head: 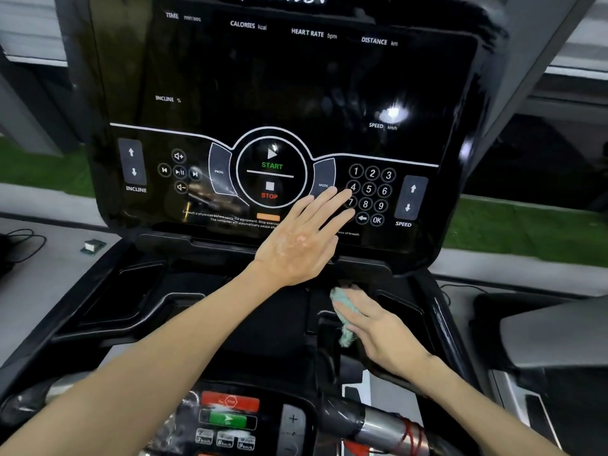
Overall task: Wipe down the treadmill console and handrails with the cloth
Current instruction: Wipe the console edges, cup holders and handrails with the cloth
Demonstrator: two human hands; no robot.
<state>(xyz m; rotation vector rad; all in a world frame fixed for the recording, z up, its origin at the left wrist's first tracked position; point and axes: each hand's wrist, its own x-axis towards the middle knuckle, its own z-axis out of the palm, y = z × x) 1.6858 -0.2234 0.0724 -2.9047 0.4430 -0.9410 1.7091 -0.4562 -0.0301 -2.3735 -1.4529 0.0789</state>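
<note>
Cloth (345, 319) lies under your right hand (385, 334), flat fingers pressing it onto the tray (399, 307) to scrub; your left hand (302, 238), spread and empty, braces beyond it against the console (296, 77), likely for balance.

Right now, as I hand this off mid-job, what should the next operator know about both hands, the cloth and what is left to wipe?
Left hand: open, flat against the lower face of the console, fingertips at the number keypad; it holds nothing.
Right hand: flat over the green cloth, pressing it onto the black tray under the console, right of centre.
Done: this view does not show which surfaces are already wiped.
Left: treat the console face, the rest of the tray and the handrail at bottom right as pending; neither hand is on the handrail.
</note>
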